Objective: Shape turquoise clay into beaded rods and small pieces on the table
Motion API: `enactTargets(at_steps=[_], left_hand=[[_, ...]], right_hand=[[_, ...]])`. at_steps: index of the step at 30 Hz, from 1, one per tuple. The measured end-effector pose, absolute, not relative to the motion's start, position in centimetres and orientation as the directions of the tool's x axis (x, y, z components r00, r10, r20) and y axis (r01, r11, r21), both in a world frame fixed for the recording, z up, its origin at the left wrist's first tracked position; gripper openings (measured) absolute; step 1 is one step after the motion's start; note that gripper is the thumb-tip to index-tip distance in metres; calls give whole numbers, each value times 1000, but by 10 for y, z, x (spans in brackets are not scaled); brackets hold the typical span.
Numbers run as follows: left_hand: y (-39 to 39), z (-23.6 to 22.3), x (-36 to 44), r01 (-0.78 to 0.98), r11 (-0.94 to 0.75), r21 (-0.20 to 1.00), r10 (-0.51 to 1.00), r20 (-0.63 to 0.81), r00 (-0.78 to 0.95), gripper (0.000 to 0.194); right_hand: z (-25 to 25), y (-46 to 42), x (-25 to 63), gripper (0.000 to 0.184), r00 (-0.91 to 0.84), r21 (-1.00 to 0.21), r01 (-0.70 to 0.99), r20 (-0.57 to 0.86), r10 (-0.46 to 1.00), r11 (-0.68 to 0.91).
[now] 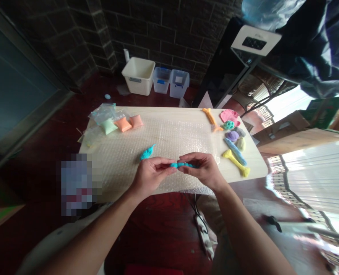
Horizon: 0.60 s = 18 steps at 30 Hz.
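Observation:
Between my two hands is a thin, lumpy roll of turquoise modelling clay point(182, 165), held level above the front part of the table. My left hand point(153, 173) pinches its left end between thumb and fingers. My right hand point(202, 168) has thumb and fingers closed round the right end, which it partly hides. Just beyond my left hand, a second turquoise clay lump point(146, 152) with a pointed tip lies on the bubble wrap point(175, 137) that covers much of the table.
At the table's right end lie clay pieces: an orange bone shape point(208, 114), a yellow bone shape point(236, 163), a blue roll point(234, 151) and several others. Clay packets point(123, 124) lie at the left. Bins point(139, 76) stand on the floor behind the table point(255, 168).

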<state>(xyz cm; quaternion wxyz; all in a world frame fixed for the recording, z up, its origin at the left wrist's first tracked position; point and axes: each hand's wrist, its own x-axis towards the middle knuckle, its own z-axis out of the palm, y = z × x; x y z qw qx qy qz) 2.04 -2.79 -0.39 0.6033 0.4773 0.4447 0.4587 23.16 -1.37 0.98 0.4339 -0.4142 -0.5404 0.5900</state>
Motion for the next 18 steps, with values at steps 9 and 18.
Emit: enactTargets(at_steps=[9,18], left_hand=[[-27,-11,21,-182,148,972,964,-100,248,36],[-30,-10,21,-169,194,966,959,-150,242,26]], right_hand=[[9,-14,233,25,-298,-999,18,-42,954,-38],[10,-17,231,20,-352,-997,77,-5,936,24]])
